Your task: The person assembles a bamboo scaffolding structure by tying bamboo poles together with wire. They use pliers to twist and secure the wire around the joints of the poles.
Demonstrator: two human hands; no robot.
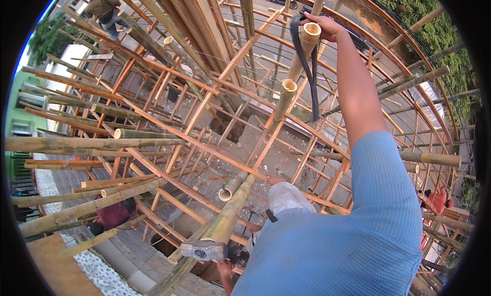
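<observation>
My right arm, in a blue sleeve, reaches up to an upright bamboo pole [310,36] with an open cut end. My right hand [327,27] is closed round the pole's far side near its top. A bundle of black wire or strips [309,73] hangs down beside the pole, close to my fingers. A shorter bamboo pole [286,94] stands just below it. At lower left, a hammer head [204,250] rests on top of a thick bamboo pole [232,206]; its handle is hidden. My left hand is not visible. A small hand [224,267] beside the hammer head appears to belong to someone below.
Wooden beams [199,150] and bamboo poles [92,143] form a lattice around me, with the ground [215,178] far below. One person [105,15] is at upper left, another in maroon [115,214] at lower left, and one in red [437,199] at right.
</observation>
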